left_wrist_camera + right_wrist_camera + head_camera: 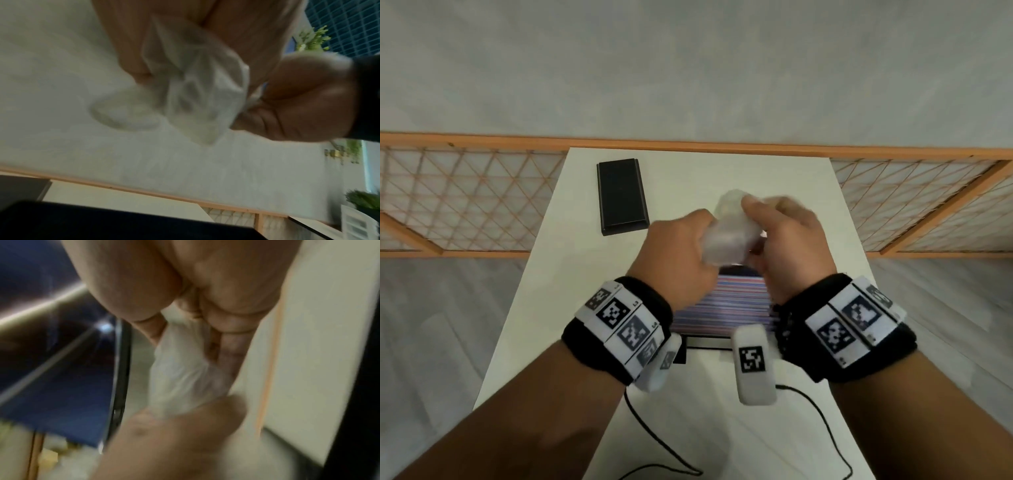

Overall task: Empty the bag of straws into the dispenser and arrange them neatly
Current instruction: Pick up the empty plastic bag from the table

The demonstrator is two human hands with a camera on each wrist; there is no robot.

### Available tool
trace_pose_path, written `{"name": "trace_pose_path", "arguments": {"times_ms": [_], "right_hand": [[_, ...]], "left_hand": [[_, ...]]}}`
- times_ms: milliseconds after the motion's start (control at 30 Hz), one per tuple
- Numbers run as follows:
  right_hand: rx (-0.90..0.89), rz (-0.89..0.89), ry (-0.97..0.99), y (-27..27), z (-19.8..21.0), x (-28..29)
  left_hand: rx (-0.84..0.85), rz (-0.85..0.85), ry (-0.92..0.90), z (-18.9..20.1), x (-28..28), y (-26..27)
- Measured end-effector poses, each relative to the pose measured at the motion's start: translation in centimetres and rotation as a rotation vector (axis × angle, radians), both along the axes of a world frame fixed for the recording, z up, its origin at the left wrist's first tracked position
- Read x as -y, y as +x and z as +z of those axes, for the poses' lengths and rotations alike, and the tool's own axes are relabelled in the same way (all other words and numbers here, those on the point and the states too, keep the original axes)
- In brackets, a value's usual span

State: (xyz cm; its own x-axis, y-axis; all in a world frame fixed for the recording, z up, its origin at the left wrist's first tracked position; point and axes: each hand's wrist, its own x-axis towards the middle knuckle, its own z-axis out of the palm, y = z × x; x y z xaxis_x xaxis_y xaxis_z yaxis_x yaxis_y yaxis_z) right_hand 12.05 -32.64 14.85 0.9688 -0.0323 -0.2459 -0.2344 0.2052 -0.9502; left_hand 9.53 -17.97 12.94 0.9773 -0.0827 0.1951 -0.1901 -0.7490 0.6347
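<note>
The left hand (681,250) curls its fingers round one side of a crumpled clear plastic bag (729,233), and the right hand (787,240) pinches the other side; both are raised together above the table, touching the bag and nearly each other. In the left wrist view the bag (195,91) shows as a thin, limp, see-through film bunched between the two hands, with no straw visible inside it; the views are blurred, so I cannot rule out one caught in a fold.

Directly below the hands sits the dispenser (702,344), a black open tray on the white table (722,178), filled with red, white and blue striped straws (722,305) lying side by side across it. A black rectangular lid or box (622,195) lies well apart, toward the far left of the table, and black cables (654,442) trail over the near edge.

The emptying looks done. To finish well, I would ball the film tightly, set it aside clear of the tray, then level the straws with flat fingers so that their ends line up.
</note>
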Motion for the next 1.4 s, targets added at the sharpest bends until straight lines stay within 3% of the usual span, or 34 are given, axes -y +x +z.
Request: {"name": "trace_pose_path", "arguments": {"times_ms": [67, 100, 133, 233, 300, 400, 467, 533, 633, 667, 767, 1000, 1167, 1233, 1333, 1400], "right_hand": [[0.357, 0.084, -0.527, -0.5, 0.0, 0.7], [0.505, 0.165, -0.705, -0.8, -0.2, 0.9], [0.566, 0.249, -0.763, -1.2, 0.0, 0.7], [0.501, 0.327, -0.676, -1.0, -0.1, 0.1], [0.358, 0.285, -0.465, -0.5, 0.0, 0.1], [0.096, 0.315, -0.135, -0.7, 0.2, -0.2], [-0.014, 0.349, -0.024, -1.1, 0.0, -0.8], [0.027, 0.354, -0.159, -1.4, -0.3, -1.1], [0.418, 0.329, -0.684, -2.6, -0.4, -1.8], [0.516, 0.375, -0.766, -3.0, -0.4, -2.2], [0.468, 0.542, -0.670, -3.3, -1.0, -3.8], [0.139, 0.535, -0.285, -3.4, -1.6, -7.5], [-0.014, 0.456, -0.237, -3.9, -1.1, -10.0], [0.071, 0.440, -0.373, -4.9, -0.6, -10.4], [0.413, 0.416, -0.708, -7.4, 0.2, -10.4], [0.523, 0.405, -0.809, -8.2, -0.7, -9.6]], "left_hand": [[0.017, 0.103, 0.070, 0.6, -0.5, 0.4], [0.028, 0.102, 0.082, 0.9, -0.5, 0.6], [0.046, 0.073, 0.072, 1.2, -0.4, 0.6], [0.111, 0.000, -0.130, 1.6, 0.4, 0.2], [0.199, 0.025, -0.273, 1.5, 0.9, 0.0], [0.198, -0.027, -0.280, 2.0, 0.9, -0.9], [0.146, -0.042, -0.251, 2.3, 0.5, -1.3], [0.131, 0.021, -0.204, 2.2, -0.2, -1.3], [0.039, 0.141, -0.134, 1.9, -1.7, -1.3], [0.021, 0.148, -0.151, 1.7, -2.3, -1.4], [-0.005, 0.090, -0.249, 0.9, -3.2, -2.3], [0.189, -0.034, -0.214, -0.4, -6.4, -3.0], [0.048, -0.086, -0.289, 0.3, -9.3, -3.9], [0.026, -0.052, -0.239, 0.4, -10.2, -4.1], [-0.014, -0.032, -0.075, 0.6, -10.9, -3.9], [-0.018, -0.048, 0.010, 0.4, -10.4, -4.3]]}}
